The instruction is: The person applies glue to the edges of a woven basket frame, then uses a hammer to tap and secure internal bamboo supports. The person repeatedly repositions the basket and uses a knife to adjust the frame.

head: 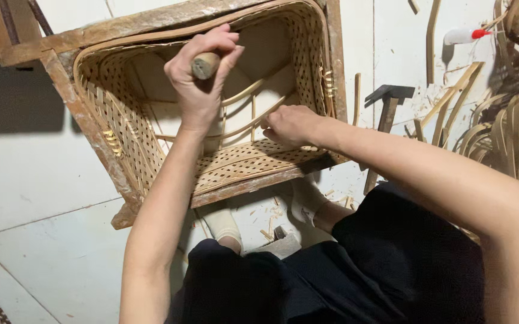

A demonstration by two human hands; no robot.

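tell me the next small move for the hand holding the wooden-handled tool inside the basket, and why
Probably bring the tool down toward the spot the right hand pinches. The left hand grips the wooden handle raised above the woven basket, while the right fingers press where the bent bamboo strips meet the woven wall. The tool's working end is hidden, so this is a guess.

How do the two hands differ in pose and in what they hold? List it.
The left hand is raised above the woven basket, fist closed around a wooden tool handle; the right hand sits lower, inside the basket. The left hand grips in a full fist, while the right hand's fingers press at the thin bamboo strips with no tool showing. Both are bare and work over the same basket.
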